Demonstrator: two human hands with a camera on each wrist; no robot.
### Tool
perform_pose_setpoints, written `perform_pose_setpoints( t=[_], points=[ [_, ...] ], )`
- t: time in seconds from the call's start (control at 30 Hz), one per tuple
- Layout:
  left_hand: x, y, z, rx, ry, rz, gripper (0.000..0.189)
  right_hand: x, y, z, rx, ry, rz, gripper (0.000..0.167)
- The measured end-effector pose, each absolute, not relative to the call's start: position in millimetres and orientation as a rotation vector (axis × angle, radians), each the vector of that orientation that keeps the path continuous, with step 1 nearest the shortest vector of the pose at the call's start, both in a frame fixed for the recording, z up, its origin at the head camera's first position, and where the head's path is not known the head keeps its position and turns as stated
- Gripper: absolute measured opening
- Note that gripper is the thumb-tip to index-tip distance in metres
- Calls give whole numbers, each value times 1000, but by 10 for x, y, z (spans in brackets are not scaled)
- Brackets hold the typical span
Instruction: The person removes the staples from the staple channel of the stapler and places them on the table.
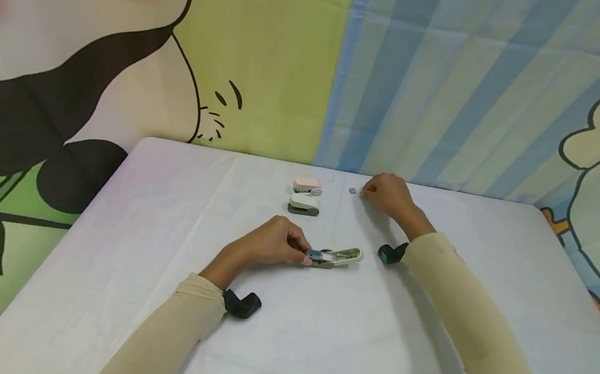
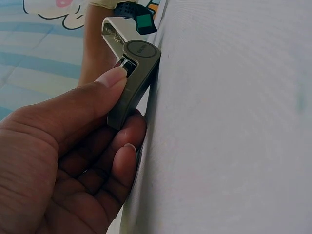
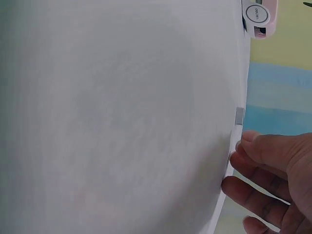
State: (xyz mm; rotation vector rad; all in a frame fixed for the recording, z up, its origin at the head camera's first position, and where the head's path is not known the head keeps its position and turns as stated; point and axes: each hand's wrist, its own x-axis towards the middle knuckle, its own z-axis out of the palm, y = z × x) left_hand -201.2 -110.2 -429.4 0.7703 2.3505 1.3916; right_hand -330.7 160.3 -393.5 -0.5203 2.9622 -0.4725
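Note:
My left hand point(image 1: 274, 241) grips a stapler point(image 1: 346, 256) by its grey base, thumb pressed on the inner part, low over the white table. The stapler is unfolded, its white top cover point(image 2: 109, 30) swung far back from the base. At the back of the table, my right hand point(image 1: 390, 194) is down at the cloth with thumb and index fingertips close together. I cannot tell whether a small thing is pinched there. Just left of those fingertips lies a small grey block point(image 3: 239, 116), like a short strip of staples, apart from the fingers.
Two more small staplers stand left of the grey block: a pink one point(image 1: 307, 185) at the back and a white one with a grey base point(image 1: 303, 205) in front of it. A patterned cloth wall point(image 1: 279, 73) rises behind the table point(image 1: 161, 331).

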Motion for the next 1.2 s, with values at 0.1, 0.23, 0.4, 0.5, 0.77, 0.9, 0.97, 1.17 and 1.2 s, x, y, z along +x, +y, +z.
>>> perform_pose_setpoints(
  t=[0.1, 0.23, 0.4, 0.5, 0.77, 0.9, 0.97, 1.17, 1.2],
  points=[
    [-2003, -1125, -4282, 757, 2355, 1387, 11, -3288, 1630, -3922, -577, 2941, -448, 19],
    [-1992, -1167, -4258, 736, 2368, 1377, 10, -3250, 1629, -3884, -643, 2868, -444, 22],
    [-1992, -1184, -4247, 728, 2371, 1376, 10, -3100, 1615, -3800, -766, 2785, -509, 26],
    [-1991, -1176, -4249, 724, 2360, 1378, 10, -2983, 1615, -3767, -881, 2743, -578, 27],
    [-2002, -1122, -4279, 732, 2350, 1373, 10, -2669, 1569, -3700, -1086, 2516, -699, 37],
    [-1994, -1098, -4274, 748, 2346, 1370, 9, -2532, 1537, -3667, -1099, 2336, -671, 48],
    [-1991, -1089, -4271, 747, 2348, 1365, 9, -2474, 1535, -3641, -1073, 2253, -633, 54],
    [-1990, -1069, -4252, 724, 2360, 1359, 10, -2423, 1614, -3642, -1052, 2161, -558, 42],
    [-1990, -1065, -4249, 722, 2361, 1355, 11, -2427, 1631, -3655, -1064, 2166, -565, 37]
  ],
)
